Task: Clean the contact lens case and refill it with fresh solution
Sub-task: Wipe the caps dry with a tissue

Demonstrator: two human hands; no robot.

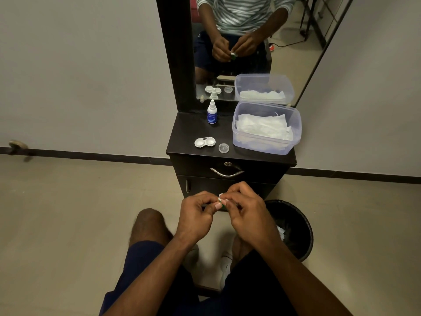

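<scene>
The white contact lens case (204, 142) lies open, both wells up, on the dark dresser top (182, 137). A clear cap (223, 148) sits just right of it. The small solution bottle (212, 112) with a blue label stands behind them by the mirror. My left hand (196, 216) and my right hand (247, 218) meet above my lap. Between their fingertips they pinch a small green cap (222, 207) and a bit of white tissue (221, 197). The mirror reflection shows the same green cap with tissue. Most of the cap is hidden by my fingers.
A clear plastic tub (266, 144) with white tissues stands on the right of the dresser top. A black bin (293, 226) with crumpled tissue inside stands on the floor under my right hand. A drawer with a metal handle (226, 172) faces me.
</scene>
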